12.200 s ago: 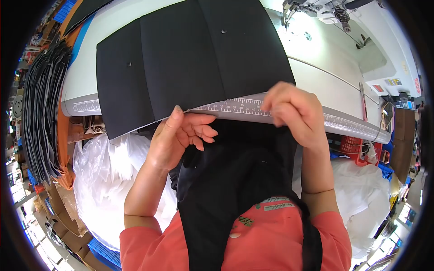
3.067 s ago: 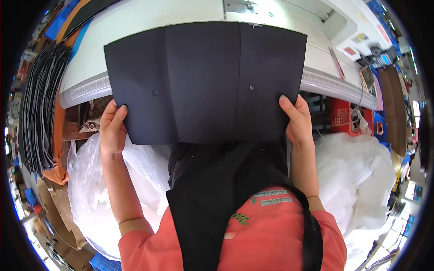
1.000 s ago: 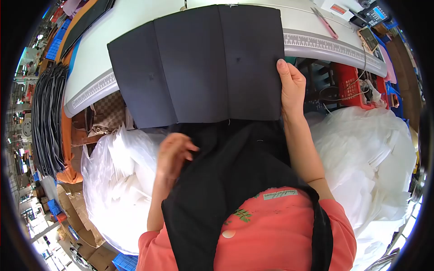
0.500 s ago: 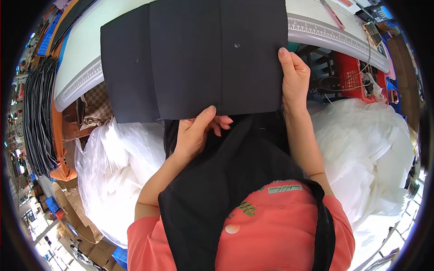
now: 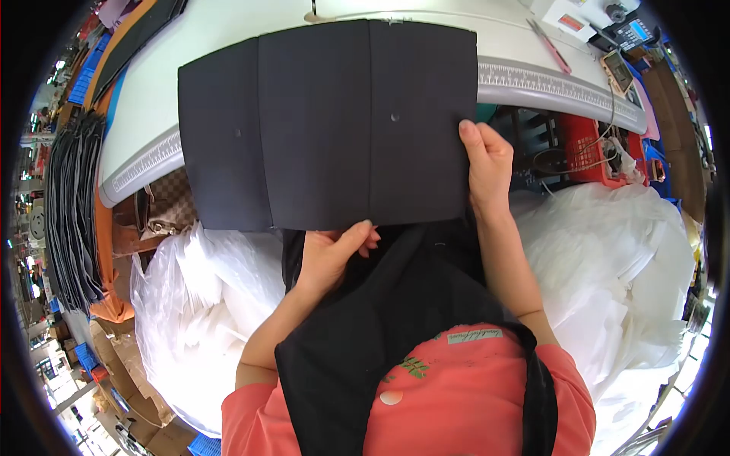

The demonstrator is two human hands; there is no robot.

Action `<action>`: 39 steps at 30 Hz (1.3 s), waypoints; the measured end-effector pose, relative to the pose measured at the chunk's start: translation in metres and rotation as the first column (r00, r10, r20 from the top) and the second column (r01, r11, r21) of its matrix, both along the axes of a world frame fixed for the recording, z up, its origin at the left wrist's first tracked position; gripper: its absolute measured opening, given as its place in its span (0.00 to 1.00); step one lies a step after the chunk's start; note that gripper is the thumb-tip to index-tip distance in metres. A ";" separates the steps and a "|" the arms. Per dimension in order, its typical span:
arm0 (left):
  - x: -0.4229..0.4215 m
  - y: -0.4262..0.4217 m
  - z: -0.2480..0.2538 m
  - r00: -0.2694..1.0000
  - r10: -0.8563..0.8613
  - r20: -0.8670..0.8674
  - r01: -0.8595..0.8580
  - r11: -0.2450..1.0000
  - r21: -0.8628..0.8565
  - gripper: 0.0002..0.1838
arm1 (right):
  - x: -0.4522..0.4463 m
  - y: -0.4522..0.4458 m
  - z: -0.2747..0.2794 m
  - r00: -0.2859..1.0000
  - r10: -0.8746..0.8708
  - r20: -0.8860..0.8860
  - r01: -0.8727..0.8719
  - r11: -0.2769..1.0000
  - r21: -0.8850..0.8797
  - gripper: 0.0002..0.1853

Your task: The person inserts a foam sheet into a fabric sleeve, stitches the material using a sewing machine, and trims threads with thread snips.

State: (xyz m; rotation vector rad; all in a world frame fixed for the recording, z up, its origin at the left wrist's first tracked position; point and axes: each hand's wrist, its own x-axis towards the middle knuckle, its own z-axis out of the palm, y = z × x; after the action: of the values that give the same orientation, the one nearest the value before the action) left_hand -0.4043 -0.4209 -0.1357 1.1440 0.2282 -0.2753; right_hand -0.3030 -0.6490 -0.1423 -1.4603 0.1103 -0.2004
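A broad black fabric panel (image 5: 313,137) with two vertical seams is stretched out in front of me, partly over the table edge. Two small round marks show on it, one in the left section and one in the right. My left hand (image 5: 328,254) pinches its lower edge near the middle, thumb in front and fingers behind. At the right edge, my right hand (image 5: 490,163) grips the panel with the thumb on the near face; its other fingers are partly hidden. Below the panel hangs a black apron (image 5: 395,296).
A white table (image 5: 517,45) has a ruler strip (image 5: 532,80) along its front edge. Pink-handled tweezers (image 5: 559,57) lie on it at right. White plastic bags (image 5: 601,258) bulge at both sides. A red basket (image 5: 582,148) stands under the table; dark pieces (image 5: 72,213) hang at left.
The whole scene sits lower in view, and the panel's top edge now shows fully, with more of the table behind it. Both hands keep their hold on the panel.
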 end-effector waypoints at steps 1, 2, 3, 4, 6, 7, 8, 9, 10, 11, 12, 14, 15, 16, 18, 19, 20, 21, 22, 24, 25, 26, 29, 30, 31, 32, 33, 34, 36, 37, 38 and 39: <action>-0.001 0.001 0.000 1.000 0.008 -0.011 -0.008 1.000 -0.005 0.07 | -0.001 0.000 -0.002 1.000 -0.005 -0.005 0.005 1.000 0.004 0.21; -0.002 0.002 -0.001 0.999 0.017 -0.028 -0.017 1.000 -0.010 0.07 | -0.002 0.001 -0.004 1.000 -0.009 -0.015 0.009 1.000 0.008 0.23; -0.002 0.003 -0.003 1.000 0.016 -0.021 -0.016 1.000 -0.009 0.07 | -0.001 0.000 -0.006 1.000 -0.010 -0.008 0.010 1.000 0.009 0.23; -0.003 0.004 -0.005 0.999 0.003 -0.035 -0.003 1.000 -0.010 0.07 | -0.001 0.000 -0.009 1.000 0.002 -0.004 -0.002 1.000 0.009 0.23; -0.004 0.006 -0.009 0.998 -0.019 -0.066 0.019 1.000 -0.010 0.08 | 0.000 -0.003 -0.013 1.000 0.029 0.001 -0.029 1.000 0.010 0.23; -0.005 0.008 -0.008 0.996 -0.028 -0.080 0.028 1.000 -0.009 0.08 | 0.000 -0.004 -0.015 0.999 0.045 0.004 -0.045 0.999 0.012 0.22; -0.004 0.008 -0.007 0.997 -0.023 -0.074 0.023 1.000 -0.005 0.08 | 0.001 -0.005 -0.016 0.999 0.049 0.011 -0.049 0.999 0.015 0.22; -0.003 0.006 -0.005 0.994 -0.009 -0.113 0.004 0.999 -0.048 0.08 | 0.001 -0.007 -0.016 0.996 0.084 0.002 -0.084 0.996 0.017 0.22; -0.002 0.004 -0.002 0.988 0.003 -0.151 -0.017 0.996 -0.090 0.08 | 0.002 -0.009 -0.016 0.993 0.120 -0.006 -0.119 0.993 0.018 0.22; 0.000 0.002 0.000 0.982 0.013 -0.189 -0.039 0.991 -0.132 0.08 | 0.002 -0.011 -0.015 0.988 0.154 -0.013 -0.154 0.988 0.018 0.22; 0.002 0.002 0.001 0.974 0.020 -0.226 -0.061 0.983 -0.174 0.08 | 0.004 -0.012 -0.015 0.982 0.188 -0.020 -0.188 0.982 0.017 0.22; 0.003 0.004 -0.001 0.976 0.022 -0.217 -0.055 0.987 -0.149 0.09 | 0.005 -0.012 -0.015 0.980 0.201 -0.007 -0.200 0.980 0.010 0.21; 0.003 0.005 -0.003 0.976 0.020 -0.217 -0.048 0.991 -0.124 0.10 | 0.005 -0.012 -0.015 0.978 0.209 -0.004 -0.209 0.978 0.004 0.21; 0.003 0.006 -0.006 0.976 0.017 -0.218 -0.040 0.994 -0.100 0.10 | 0.004 -0.013 -0.016 0.976 0.216 -0.002 -0.216 0.976 -0.003 0.21; 0.002 0.007 -0.007 0.975 0.017 -0.219 -0.034 0.997 -0.075 0.11 | 0.002 -0.014 -0.015 0.974 0.227 -0.001 -0.227 0.974 -0.008 0.21; 0.001 0.007 -0.007 0.977 0.010 -0.212 -0.026 0.997 -0.071 0.11 | 0.002 -0.015 -0.015 0.973 0.231 -0.006 -0.231 0.973 -0.008 0.21; 0.001 0.007 -0.006 0.979 0.005 -0.204 -0.019 0.998 -0.067 0.11 | 0.002 -0.015 -0.015 0.971 0.237 -0.011 -0.237 0.972 -0.008 0.21; 0.000 0.007 -0.006 0.980 0.001 -0.197 -0.014 0.998 -0.063 0.10 | 0.003 -0.016 -0.015 0.970 0.245 -0.017 -0.245 0.970 -0.007 0.20; -0.002 0.007 -0.006 0.982 -0.001 -0.190 -0.010 0.998 -0.059 0.10 | 0.003 -0.016 -0.015 0.967 0.254 -0.023 -0.254 0.967 -0.006 0.20; -0.002 0.008 -0.006 0.982 -0.001 -0.188 -0.009 0.999 -0.051 0.10 | 0.006 -0.019 -0.015 0.964 0.263 -0.030 -0.263 0.965 -0.015 0.20; -0.001 0.009 -0.005 0.982 -0.011 -0.187 0.003 0.999 -0.046 0.09 | 0.006 -0.020 -0.014 0.964 0.262 -0.038 -0.263 0.964 -0.026 0.19; -0.001 0.009 -0.005 0.982 -0.022 -0.186 0.015 0.999 -0.040 0.09 | 0.006 -0.021 -0.014 0.964 0.261 -0.047 -0.263 0.964 -0.037 0.19; -0.001 0.014 -0.005 0.984 -0.032 -0.173 0.026 0.999 -0.038 0.08 | 0.007 -0.016 -0.009 0.962 0.267 -0.053 -0.269 0.962 -0.043 0.18; 0.000 0.015 -0.005 0.987 -0.041 -0.157 0.035 0.998 -0.043 0.08 | 0.006 -0.016 -0.006 0.963 0.264 -0.047 -0.266 0.963 -0.039 0.18; 0.000 0.016 -0.005 0.989 -0.052 -0.142 0.045 0.998 -0.049 0.07 | 0.006 -0.017 -0.004 0.965 0.260 -0.042 -0.261 0.965 -0.036 0.17; -0.001 0.016 -0.005 0.990 -0.064 -0.126 0.057 0.997 -0.055 0.07 | 0.005 -0.018 -0.003 0.967 0.253 -0.037 -0.255 0.966 -0.034 0.17; -0.002 0.015 -0.005 0.990 -0.069 -0.127 0.062 0.996 -0.059 0.07 | 0.004 -0.019 -0.003 0.968 0.248 -0.039 -0.250 0.968 -0.038 0.17; -0.003 0.015 -0.005 0.989 -0.085 -0.119 0.081 0.996 -0.041 0.07 | 0.005 -0.019 -0.003 0.968 0.249 -0.040 -0.250 0.968 -0.017 0.17; -0.005 0.016 -0.004 0.988 -0.118 -0.105 0.118 0.993 -0.001 0.07 | 0.005 -0.019 -0.003 0.967 0.250 -0.041 -0.249 0.968 0.026 0.16; -0.005 0.017 -0.003 0.986 -0.133 -0.097 0.136 0.991 0.019 0.07 | 0.004 -0.018 -0.002 0.967 0.251 -0.040 -0.249 0.967 0.048 0.16; -0.004 0.019 0.005 0.953 -0.270 -0.136 0.287 0.950 0.122 0.09 | 0.003 -0.018 -0.001 0.968 0.246 -0.040 -0.244 0.969 0.046 0.16; -0.003 0.022 0.016 0.900 -0.394 -0.187 0.430 0.876 0.218 0.10 | 0.001 -0.017 0.000 0.973 0.226 -0.053 -0.221 0.972 0.080 0.16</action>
State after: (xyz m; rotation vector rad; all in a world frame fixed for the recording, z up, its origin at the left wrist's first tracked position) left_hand -0.4074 -0.3990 -0.1199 1.4286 0.1392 -0.7245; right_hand -0.3021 -0.6658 -0.1419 -1.3935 0.0029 0.0329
